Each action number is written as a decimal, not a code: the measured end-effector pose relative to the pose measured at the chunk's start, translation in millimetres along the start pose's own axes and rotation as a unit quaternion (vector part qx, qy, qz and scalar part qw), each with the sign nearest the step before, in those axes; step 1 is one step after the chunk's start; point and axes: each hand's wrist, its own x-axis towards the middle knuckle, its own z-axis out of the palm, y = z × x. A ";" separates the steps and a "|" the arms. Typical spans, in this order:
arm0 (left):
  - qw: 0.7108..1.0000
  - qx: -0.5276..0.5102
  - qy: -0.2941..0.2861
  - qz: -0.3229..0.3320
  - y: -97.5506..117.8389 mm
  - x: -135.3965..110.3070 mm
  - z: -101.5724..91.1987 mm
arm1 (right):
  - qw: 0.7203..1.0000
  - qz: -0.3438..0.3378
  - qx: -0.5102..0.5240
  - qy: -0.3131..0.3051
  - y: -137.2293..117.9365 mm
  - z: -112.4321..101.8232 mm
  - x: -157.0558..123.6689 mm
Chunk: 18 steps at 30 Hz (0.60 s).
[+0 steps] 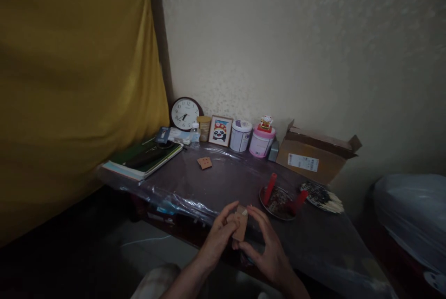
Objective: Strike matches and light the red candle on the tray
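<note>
Block (pixel 240 225), small, wood-coloured, held above near edge of table (pixel 223 183). Left hand (pixel 216 239) and right hand (pixel 269 249) both pinch it, fingertips closed on its sides. Likely light, stiff; flat faces grip best.

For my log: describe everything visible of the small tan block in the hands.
The small tan block is flat and roughly rectangular, seemingly wood or card; the dim light hides finer detail. It is held upright above the table edge, pinched between the left hand on its left side and the right hand on its right and lower edge.
</note>
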 end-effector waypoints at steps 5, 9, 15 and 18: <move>1.000 0.002 0.001 -0.003 -3.2 0.1 -1.5 | 1.000 0.001 -0.014 0.009 2.4 0.5 -1.0; 1.000 0.010 0.004 -0.010 -3.0 0.0 -0.8 | 1.000 -0.008 -0.019 0.019 4.9 1.3 -1.8; 1.000 0.006 -0.005 -0.001 -2.9 -0.2 0.0 | 0.999 -0.012 -0.031 0.035 5.6 2.0 -1.2; 1.000 0.000 -0.015 0.005 -5.2 0.6 -0.8 | 0.999 -0.005 -0.031 0.038 4.0 1.3 -0.4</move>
